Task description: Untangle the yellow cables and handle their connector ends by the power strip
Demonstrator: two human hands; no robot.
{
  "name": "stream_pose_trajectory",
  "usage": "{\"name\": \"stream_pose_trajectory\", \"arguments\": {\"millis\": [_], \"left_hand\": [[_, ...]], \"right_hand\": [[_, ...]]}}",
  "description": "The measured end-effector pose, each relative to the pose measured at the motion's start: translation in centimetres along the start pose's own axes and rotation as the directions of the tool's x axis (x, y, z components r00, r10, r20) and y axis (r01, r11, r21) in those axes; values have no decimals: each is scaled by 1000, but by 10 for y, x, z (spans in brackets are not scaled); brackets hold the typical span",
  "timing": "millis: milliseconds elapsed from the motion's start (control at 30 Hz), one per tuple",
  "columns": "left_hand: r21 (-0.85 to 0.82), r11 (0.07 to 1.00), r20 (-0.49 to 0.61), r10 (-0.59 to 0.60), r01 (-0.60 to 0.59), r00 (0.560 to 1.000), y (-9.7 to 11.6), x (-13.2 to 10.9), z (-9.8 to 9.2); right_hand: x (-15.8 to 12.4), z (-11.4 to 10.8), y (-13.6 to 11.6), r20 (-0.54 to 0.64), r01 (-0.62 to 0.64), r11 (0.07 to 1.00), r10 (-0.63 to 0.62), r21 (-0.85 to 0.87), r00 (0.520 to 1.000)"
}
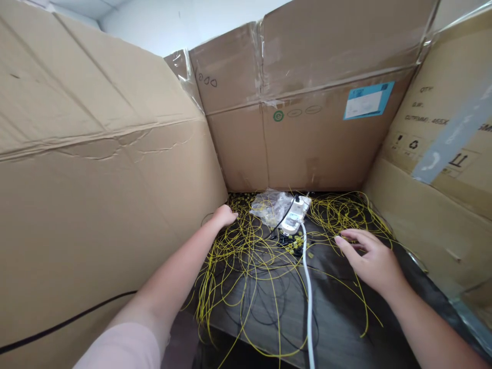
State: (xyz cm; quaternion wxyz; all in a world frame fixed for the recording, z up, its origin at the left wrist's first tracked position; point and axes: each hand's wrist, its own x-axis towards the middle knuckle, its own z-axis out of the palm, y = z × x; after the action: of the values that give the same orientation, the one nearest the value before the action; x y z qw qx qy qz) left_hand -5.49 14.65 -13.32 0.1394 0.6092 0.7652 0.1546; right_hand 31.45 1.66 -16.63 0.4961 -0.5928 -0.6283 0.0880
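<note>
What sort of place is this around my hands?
Probably a makeshift indoor workstation: cardboard walls around a dark tabletop, with tangled yellow wires and a white power strip on it.

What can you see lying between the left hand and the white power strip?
From left hand to white power strip, the head view shows loops of yellow wire, a crumpled clear plastic bag and a black cord.

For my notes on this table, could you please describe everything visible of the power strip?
The power strip is white, long and rounded, apparently plastic. It lies slanting on the dark table between two tangles of yellow wire, a clear bag at its left and small pieces at its near end. A black plug sits at its far end; a white cable leaves its near right side. Neither left hand nor right hand touches it.
</note>
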Motion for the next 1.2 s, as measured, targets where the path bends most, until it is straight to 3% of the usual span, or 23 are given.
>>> {"name": "stream_pose_trajectory", "arguments": {"millis": [200,567,967,1200], "left_hand": [[45,997,119,-68,63,991,3,-2,14],[54,997,-29,-47,49,998,0,-1,21],[152,980,-17,-126,127,992,3,-4,14],[76,990,10,-119,118,993,-2,-1,18]], "right_hand": [[1,-1,4,29,-11,998,13,-68,999],[0,1,7,74,12,994,-4,-108,997],[1,1,8,142,12,991,7,-130,990],[0,2,9,141,38,990,-19,-133,990]]}}
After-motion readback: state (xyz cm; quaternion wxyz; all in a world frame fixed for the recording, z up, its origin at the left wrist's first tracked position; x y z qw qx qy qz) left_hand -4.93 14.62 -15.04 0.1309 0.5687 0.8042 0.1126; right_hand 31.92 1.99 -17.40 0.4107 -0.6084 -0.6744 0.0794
